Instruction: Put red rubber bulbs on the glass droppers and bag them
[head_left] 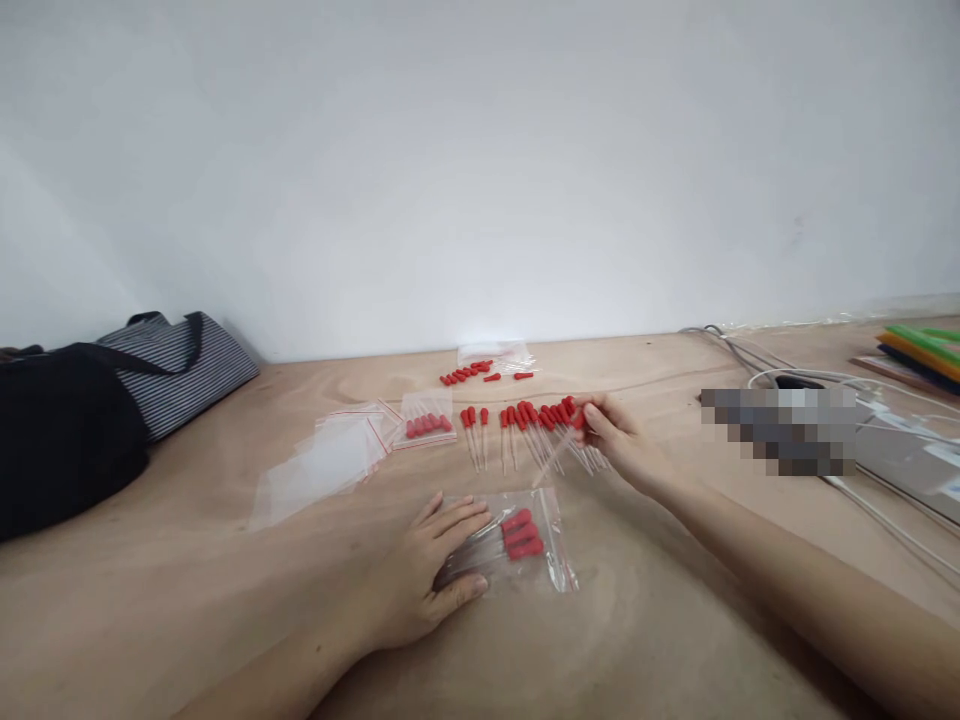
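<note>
Your left hand (pixel 435 565) is pressing flat on a partly filled zip bag (pixel 517 545); your right hand (pixel 611 430) is pinching one red-bulbed dropper (pixel 559 445) from the unbagged row (pixel 525 420) just beyond.

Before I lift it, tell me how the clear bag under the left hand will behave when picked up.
The clear bag looks like thin film, so it will probably flop and crinkle. It holds a few red-capped droppers, so it is likely light, with the weight at one end. The droppers may slide inside; the left hand presses it flat.
</note>
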